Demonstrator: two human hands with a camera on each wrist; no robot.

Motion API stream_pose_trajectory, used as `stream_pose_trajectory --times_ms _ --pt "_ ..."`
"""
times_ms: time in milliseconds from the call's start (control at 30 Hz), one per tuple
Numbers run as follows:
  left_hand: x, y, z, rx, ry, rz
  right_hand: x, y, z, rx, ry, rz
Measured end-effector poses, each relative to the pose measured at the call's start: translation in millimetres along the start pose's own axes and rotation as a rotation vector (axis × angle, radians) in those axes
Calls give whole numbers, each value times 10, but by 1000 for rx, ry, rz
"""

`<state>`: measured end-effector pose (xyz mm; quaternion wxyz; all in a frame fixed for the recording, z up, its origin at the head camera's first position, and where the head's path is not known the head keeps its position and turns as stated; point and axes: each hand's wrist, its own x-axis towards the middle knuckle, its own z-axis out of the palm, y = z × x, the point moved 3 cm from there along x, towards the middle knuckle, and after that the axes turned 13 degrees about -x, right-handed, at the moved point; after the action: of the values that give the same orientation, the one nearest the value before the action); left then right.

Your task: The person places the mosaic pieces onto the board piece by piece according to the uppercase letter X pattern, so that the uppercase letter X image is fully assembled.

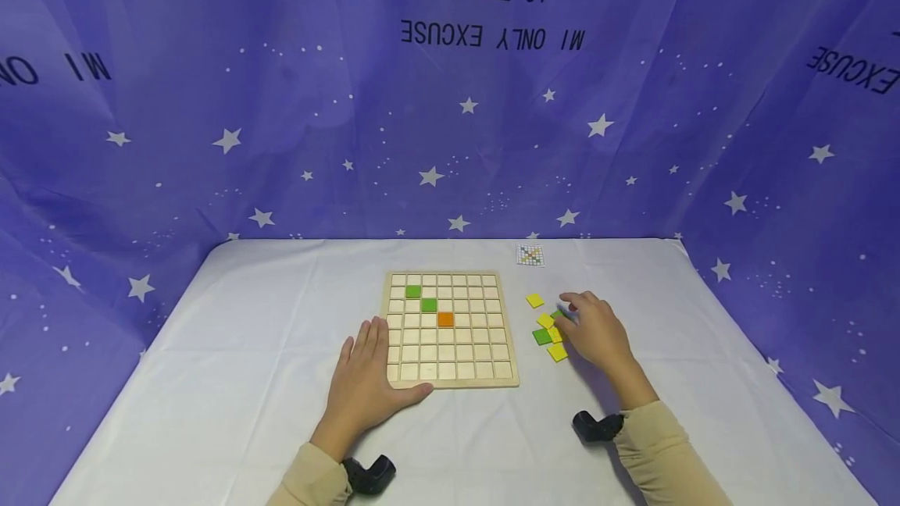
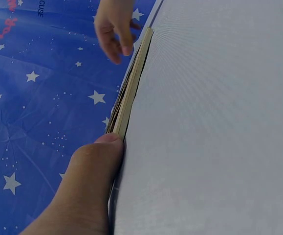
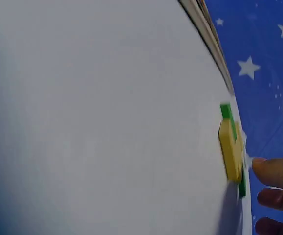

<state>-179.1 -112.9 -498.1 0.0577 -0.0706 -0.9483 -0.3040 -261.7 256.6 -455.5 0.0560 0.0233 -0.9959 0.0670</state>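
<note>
Just right of the wooden grid board (image 1: pixel 464 352), we see loose yellow and green tiles (image 1: pixel 546 322), our right hand (image 1: pixel 598 330) above them, thumb and fingers parted, holding nothing that shows. On the board, two green squares (image 1: pixel 429 305) and an orange square (image 1: pixel 446 320) form a diagonal. Along the board's left and near edges rests our left hand (image 1: pixel 364 386), fingers straight, gripping nothing. Beyond the board's far right corner lies a patterned card (image 1: pixel 530 254).
</note>
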Motion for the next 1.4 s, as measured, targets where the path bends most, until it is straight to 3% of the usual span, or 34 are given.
stream_pose_trajectory --times_ms 267,933,1400 --pt "5 -13 9 2 2 -3 4 198 88 -12 -36 13" --pt "15 -8 4 -5 3 0 50 177 86 -34 -51 -35" --pt "0 6 -1 -22 15 0 3 87 117 -14 16 -96"
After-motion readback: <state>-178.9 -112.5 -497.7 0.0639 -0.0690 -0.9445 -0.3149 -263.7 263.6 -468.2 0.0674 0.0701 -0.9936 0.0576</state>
